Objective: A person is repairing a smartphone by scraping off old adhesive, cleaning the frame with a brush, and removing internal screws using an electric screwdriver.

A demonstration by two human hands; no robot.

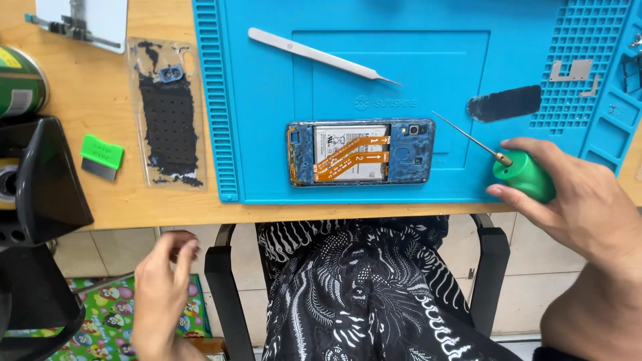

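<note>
Left hand (160,294) empty below desk; right hand (568,194) grips green screwdriver (525,175); tweezers (321,55) above opened phone (361,152).

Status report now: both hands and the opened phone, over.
Right hand grips green-handled screwdriver, tip clear of opened phone. Left hand empty, below table edge. Tweezers lie apart on blue mat.

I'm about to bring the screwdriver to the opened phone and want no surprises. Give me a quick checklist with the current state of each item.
1. Right hand grips green-handled screwdriver: ok.
2. Opened phone lies flat on blue mat: ok.
3. Left hand steadies phone: not ok, it is below the table edge.
4. Screwdriver tip clear of phone: ok.
5. Tweezers apart from phone: ok.
6. Screws remaining in phone: cannot tell.
</note>
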